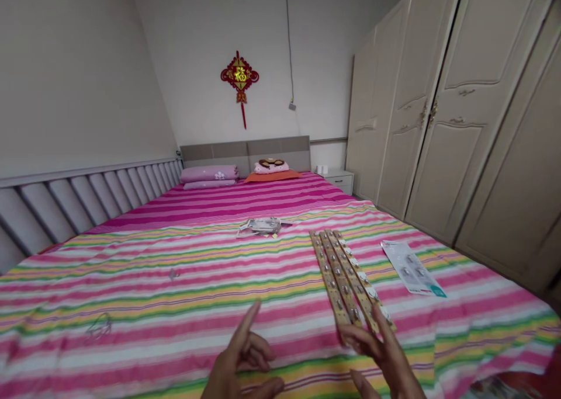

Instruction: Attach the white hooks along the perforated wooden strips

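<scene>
My left hand (245, 355) hangs above the striped cloth with its index finger stretched out and the others loosely bent. Nothing is in it. Slightly to the right, my right hand (383, 358) has its fingers apart and holds nothing. Its fingertips overlap the near ends of several long brown strips (340, 270) lying side by side; whether they touch cannot be told. Small shiny metal pieces sit in rows along the strips, and the rightmost one also carries white round pieces (363, 277). Right of the strips lies a flat clear pack (412, 267) with small metal parts inside.
A striped cloth (144, 297) covers the near part of the bed. Farther back lies a small pile of plastic packaging (263, 226). Thin clear scraps (100, 326) are at the left. A slatted rail (87, 200) borders the left side; wardrobes (456, 153) stand at the right.
</scene>
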The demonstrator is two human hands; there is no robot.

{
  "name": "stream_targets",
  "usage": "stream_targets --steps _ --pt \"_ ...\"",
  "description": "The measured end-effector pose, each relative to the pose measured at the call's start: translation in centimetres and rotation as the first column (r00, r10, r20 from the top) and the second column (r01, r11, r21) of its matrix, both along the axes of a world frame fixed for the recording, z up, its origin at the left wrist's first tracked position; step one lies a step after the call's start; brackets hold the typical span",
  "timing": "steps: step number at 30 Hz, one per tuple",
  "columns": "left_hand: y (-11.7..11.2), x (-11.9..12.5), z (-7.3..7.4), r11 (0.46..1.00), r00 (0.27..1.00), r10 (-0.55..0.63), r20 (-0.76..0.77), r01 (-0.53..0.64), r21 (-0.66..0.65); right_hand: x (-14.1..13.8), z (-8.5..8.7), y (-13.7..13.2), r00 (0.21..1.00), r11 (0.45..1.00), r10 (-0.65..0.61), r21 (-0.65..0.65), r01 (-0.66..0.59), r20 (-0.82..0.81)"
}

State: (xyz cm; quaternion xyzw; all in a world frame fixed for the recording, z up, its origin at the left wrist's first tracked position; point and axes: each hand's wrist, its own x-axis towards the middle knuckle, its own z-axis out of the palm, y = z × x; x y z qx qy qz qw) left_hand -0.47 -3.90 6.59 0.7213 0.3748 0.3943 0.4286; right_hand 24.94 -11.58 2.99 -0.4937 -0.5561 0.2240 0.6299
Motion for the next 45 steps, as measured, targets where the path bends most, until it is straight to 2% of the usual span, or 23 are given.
stream_targets --steps 2,4,6,8,11,14,17,19,22,25,29,32,35,37,40,42,45 --pt "-0.9 0.3 1.7 0.970 0.976 0.200 0.086 -0.210 0.125 0.1 2.7 0.3 0.987 0.992 -0.097 0.098 0.084 0.130" --pt "-1.5 0.8 2.6 0.911 0.928 0.342 0.150 -0.366 0.189 -0.1 4.6 0.5 0.964 0.970 -0.189 0.186 0.155 0.184" --pt "-1.7 1.0 3.0 0.869 0.892 0.414 0.181 -0.447 0.213 -0.6 5.6 0.8 0.946 0.940 -0.261 0.272 0.204 0.193" --pt "-1.6 1.0 2.8 0.850 0.874 0.444 0.197 -0.481 0.215 -1.1 5.8 1.2 0.932 0.923 -0.299 0.310 0.228 0.205" --pt "-0.9 0.6 1.7 0.851 0.870 0.460 0.178 -0.489 0.191 -1.8 4.6 2.2 0.931 0.950 -0.277 0.212 0.229 0.237" --pt "0.1 0.2 -0.1 0.879 0.887 0.454 0.084 -0.461 0.118 -2.2 1.9 3.5 0.956 0.989 -0.146 0.031 0.143 0.254" --pt "0.9 0.1 -1.9 0.889 0.889 0.457 0.032 -0.458 0.005 -2.3 -1.0 4.4 0.964 0.988 -0.071 -0.112 0.102 0.256" --pt "1.3 0.1 -2.8 0.886 0.886 0.463 0.033 -0.462 -0.046 -2.3 -2.4 4.7 0.970 0.983 -0.037 -0.166 0.079 0.242" --pt "1.9 0.1 -3.6 0.889 0.889 0.457 0.031 -0.455 -0.052 -2.2 -3.0 4.9 0.981 0.973 -0.021 -0.222 0.064 0.193" --pt "2.3 0.3 -4.3 0.895 0.895 0.444 0.024 -0.443 -0.039 -2.2 -2.6 4.9 0.992 0.967 -0.030 -0.249 0.060 0.122" --pt "2.1 0.9 -5.8 0.910 0.911 0.411 -0.025 -0.412 -0.040 -2.0 -2.6 4.1 0.992 0.972 -0.078 -0.227 0.054 -0.099" --pt "1.4 1.5 -7.6 0.927 0.928 0.366 -0.065 -0.370 -0.062 -1.1 -4.0 3.3 0.908 0.958 -0.233 -0.245 0.151 -0.349" --pt "1.0 1.9 -9.7 0.935 0.944 0.318 -0.091 -0.328 -0.138 0.1 -6.2 2.8 0.729 0.916 -0.371 -0.358 0.183 -0.576" --pt "0.8 2.1 -11.2 0.935 0.952 0.289 -0.103 -0.304 -0.184 0.9 -7.6 2.8 0.596 0.884 -0.433 -0.448 0.133 -0.676" --pt "0.8 2.6 -12.8 0.944 0.964 0.239 -0.119 -0.260 -0.203 1.5 -8.4 3.5 0.448 0.863 -0.434 -0.503 -0.043 -0.782" --pt "0.8 3.0 -13.5 0.951 0.970 0.206 -0.129 -0.230 -0.208 1.6 -8.4 4.1 0.377 0.871 -0.394 -0.471 -0.137 -0.838" --pt "0.7 3.3 -14.1 0.946 0.976 0.171 -0.137 -0.201 -0.253 1.5 -8.0 5.0 0.287 0.899 -0.320 -0.385 -0.209 -0.903"
